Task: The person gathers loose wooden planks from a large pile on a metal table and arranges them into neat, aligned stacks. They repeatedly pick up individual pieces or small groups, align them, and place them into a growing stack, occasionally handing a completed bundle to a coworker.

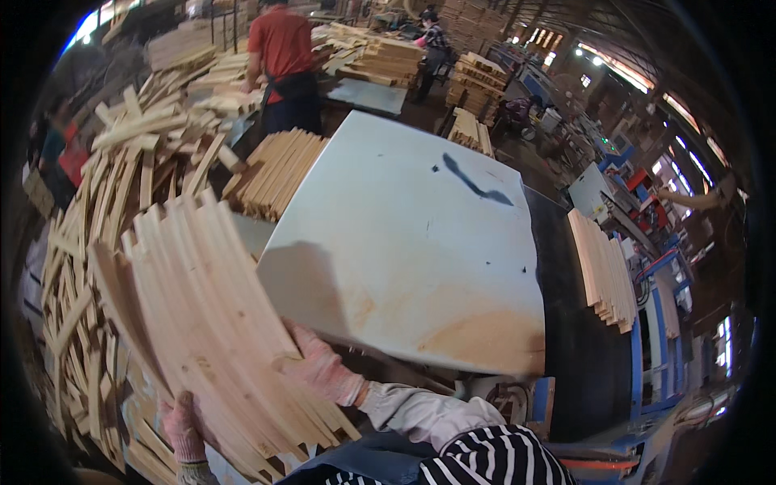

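Note:
A wide stack of pale wooden slats (214,323), laid side by side, hangs tilted in front of me between my gloved hands. My left hand (183,428), in a pinkish work glove, grips the stack's lower left edge. Across the right edge my right hand (323,368) is closed, its fingers partly hidden against the wood. To the right of the slats stands a whitish table top (404,250), with a dark streak and brown dust on it. The stack's shadow falls on its left part.
Loose slats (105,202) lie in a big heap at the left. Another slat bundle (275,174) stands beyond the table. At right, more slats (602,271) rest on a black belt (574,347) beside blue machinery. A person in red (280,56) and another person (434,48) are farther off.

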Available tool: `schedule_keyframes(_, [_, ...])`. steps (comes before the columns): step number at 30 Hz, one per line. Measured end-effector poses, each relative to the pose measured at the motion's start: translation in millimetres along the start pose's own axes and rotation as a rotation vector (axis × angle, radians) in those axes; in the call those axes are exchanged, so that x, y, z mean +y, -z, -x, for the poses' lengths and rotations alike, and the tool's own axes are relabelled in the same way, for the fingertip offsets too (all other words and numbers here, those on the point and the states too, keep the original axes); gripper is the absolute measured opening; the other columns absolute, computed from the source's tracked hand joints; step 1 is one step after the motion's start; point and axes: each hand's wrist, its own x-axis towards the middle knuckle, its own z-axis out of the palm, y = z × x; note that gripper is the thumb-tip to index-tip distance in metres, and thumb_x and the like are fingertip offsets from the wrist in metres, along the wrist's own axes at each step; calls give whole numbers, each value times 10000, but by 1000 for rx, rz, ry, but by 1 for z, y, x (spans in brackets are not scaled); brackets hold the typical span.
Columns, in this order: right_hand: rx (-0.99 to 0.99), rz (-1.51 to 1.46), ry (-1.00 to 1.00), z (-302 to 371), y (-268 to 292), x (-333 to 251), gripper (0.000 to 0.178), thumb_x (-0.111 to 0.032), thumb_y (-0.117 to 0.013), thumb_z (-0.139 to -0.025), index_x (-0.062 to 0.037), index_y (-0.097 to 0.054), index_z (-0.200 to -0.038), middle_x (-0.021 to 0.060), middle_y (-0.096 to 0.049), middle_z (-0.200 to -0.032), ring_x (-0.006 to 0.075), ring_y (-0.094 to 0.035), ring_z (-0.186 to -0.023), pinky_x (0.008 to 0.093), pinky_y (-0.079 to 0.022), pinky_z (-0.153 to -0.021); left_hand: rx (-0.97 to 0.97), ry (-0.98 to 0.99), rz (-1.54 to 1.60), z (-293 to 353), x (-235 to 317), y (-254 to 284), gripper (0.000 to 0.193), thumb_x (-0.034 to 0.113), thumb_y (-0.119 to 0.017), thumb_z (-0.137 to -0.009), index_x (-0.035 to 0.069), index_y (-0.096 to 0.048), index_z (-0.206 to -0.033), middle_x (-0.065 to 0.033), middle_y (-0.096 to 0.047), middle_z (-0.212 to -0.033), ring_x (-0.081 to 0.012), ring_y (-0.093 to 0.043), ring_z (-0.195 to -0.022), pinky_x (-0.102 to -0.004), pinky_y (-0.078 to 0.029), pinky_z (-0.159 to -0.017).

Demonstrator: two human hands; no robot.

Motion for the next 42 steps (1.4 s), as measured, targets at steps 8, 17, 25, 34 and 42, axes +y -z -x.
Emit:
schedule_keyframes(8, [464, -28, -72, -22, 245, -19, 600, -176, -695, -942, -15, -537, -1498, 119, -673, -1315, 221, -632, -1166, 360, -496, -1052, -542, 76, -13, -77, 53, -349, 343, 145, -751, -932, 30, -633, -1234, -39, -692, -912, -133, -637, -699, -289, -546, -576])
schedule_keyframes(17, [686, 114, -320, -53, 542, 23, 520, -327, -647, -991, -82, -629, -1450, 148, -688, -1364, 280, -649, -1220, 386, -496, -1068, -934, -314, -990, -147, -45, -725, 634, 584, -575, -1014, 49, -685, -1337, -181, -715, -1222, -311, -681, -1107, -437, -543, -984])
schedule_keyframes(25, [708, 1106, -451, -39, 656, 119, 478, -444, -422, -1070, -83, -644, -1291, 274, -684, -1274, 504, -594, -1243, 523, -493, -1049, -968, -181, -936, -126, -68, -811, 670, 608, -473, -1036, 70, -647, -1394, -209, -664, -1389, -406, -591, -1335, -470, -483, -1100])
schedule_keyframes(34, [1207, 690, 23, -46, 588, 85, 466, -325, -448, -1123, 29, -598, -1385, 226, -609, -1387, 326, -573, -1301, 440, -443, -1130, -1153, 28, -578, -97, -27, -679, 676, 423, -654, -1012, 87, -454, -1564, -107, -564, -1528, -362, -572, -1354, -463, -467, -1142])
schedule_keyframes(42, [421, 415, 304, -140, 360, 23, 561, -335, -436, -1137, 69, -477, -1524, 230, -490, -1568, 354, -448, -1468, 415, -333, -1248, -556, -334, -389, -128, -19, -371, 558, 425, -618, -1057, 94, -563, -1504, -190, -612, -1464, -334, -571, -1371, -405, -463, -1159])
